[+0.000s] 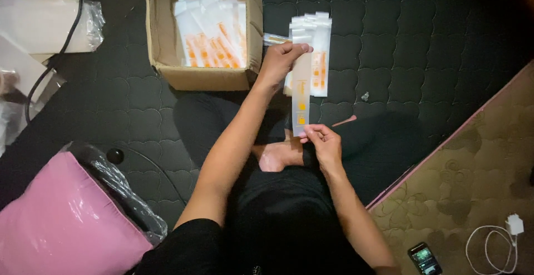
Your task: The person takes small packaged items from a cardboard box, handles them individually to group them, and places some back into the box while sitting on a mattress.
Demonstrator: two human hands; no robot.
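Note:
My left hand point(282, 58) grips the top end of a long narrow clear packet point(301, 94) with orange print. My right hand point(322, 141) pinches the packet's bottom end just above my crossed legs. Behind that packet lies a small stack of similar white and orange packets point(319, 52) on the dark quilted mat. A cardboard box point(167, 35) to the left of my left hand holds several more such packets point(214, 30).
A pink plastic-wrapped bundle point(61, 219) sits at lower left. Clear bags and card point(44, 24) lie at upper left with a black cable. At right is a patterned brown surface with a phone point(425, 258) and white charger point(514, 225).

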